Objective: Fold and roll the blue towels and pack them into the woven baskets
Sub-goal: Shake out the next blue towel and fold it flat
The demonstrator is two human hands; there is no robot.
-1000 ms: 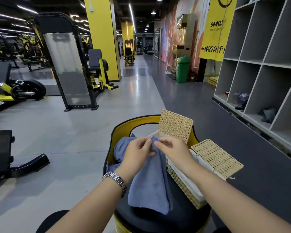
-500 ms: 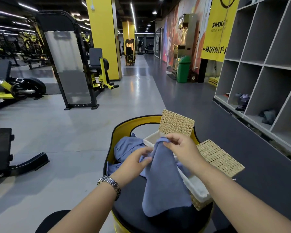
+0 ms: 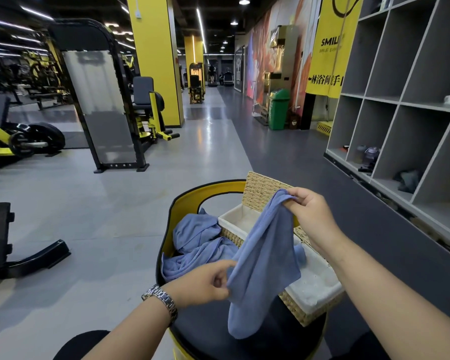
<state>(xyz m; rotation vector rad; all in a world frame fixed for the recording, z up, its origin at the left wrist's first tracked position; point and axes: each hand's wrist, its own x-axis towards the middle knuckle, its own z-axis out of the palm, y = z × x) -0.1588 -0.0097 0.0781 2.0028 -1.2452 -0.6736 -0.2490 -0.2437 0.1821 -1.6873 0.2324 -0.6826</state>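
My right hand point(image 3: 313, 216) pinches the top corner of a blue towel point(image 3: 264, 258), thumb and fingers closed on it, raised over the baskets. My left hand point(image 3: 205, 283) has a lower corner caught between thumb and forefinger, the other fingers curled. The towel hangs slanted between the two grips, its free end drooping over the black seat point(image 3: 205, 339) that serves as worktop.

The towel hides the middle of the near basket point(image 3: 315, 289); only its white liner and a strip of woven wall show, and I cannot tell what lies in it. The far basket point(image 3: 240, 220) shows an open white-lined mouth with its woven lid point(image 3: 263, 189) upright behind; my right hand covers its right side. A heap of blue towels point(image 3: 195, 242) lies left of the baskets against the yellow backrest point(image 3: 178, 216), its lower part hidden behind my left hand. The seat's near edge is cut off by the frame.

To the left there is open grey floor point(image 3: 94, 229); to the right, the shelf unit point(image 3: 400, 126) stands near.
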